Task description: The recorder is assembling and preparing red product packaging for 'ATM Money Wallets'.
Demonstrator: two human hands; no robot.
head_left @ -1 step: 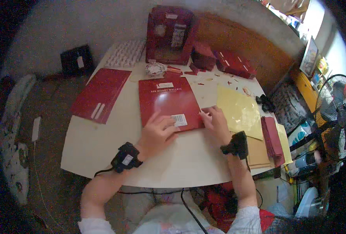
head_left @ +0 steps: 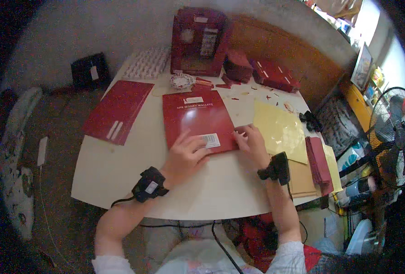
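A flat, glossy dark-red packet (head_left: 198, 121) lies on the white table in front of me, with a white label at its top and a barcode label (head_left: 210, 139) near its lower edge. My left hand (head_left: 186, 153) rests over the packet's lower left part, fingers stretched out and reaching the barcode label. At the right edge my right hand (head_left: 252, 142) has its fingers curled, thumb and forefinger closed on the packet's side. Black straps (head_left: 150, 184) with cables sit on both wrists.
Left of the packet lies another flat red sheet (head_left: 120, 109). Yellow envelopes (head_left: 280, 130) and folded red pieces (head_left: 319, 164) lie on the right. Behind stand an upright red box (head_left: 198, 41), rows of small white items (head_left: 145, 63) and red stacks (head_left: 275, 75). A fan (head_left: 396, 132) stands far right.
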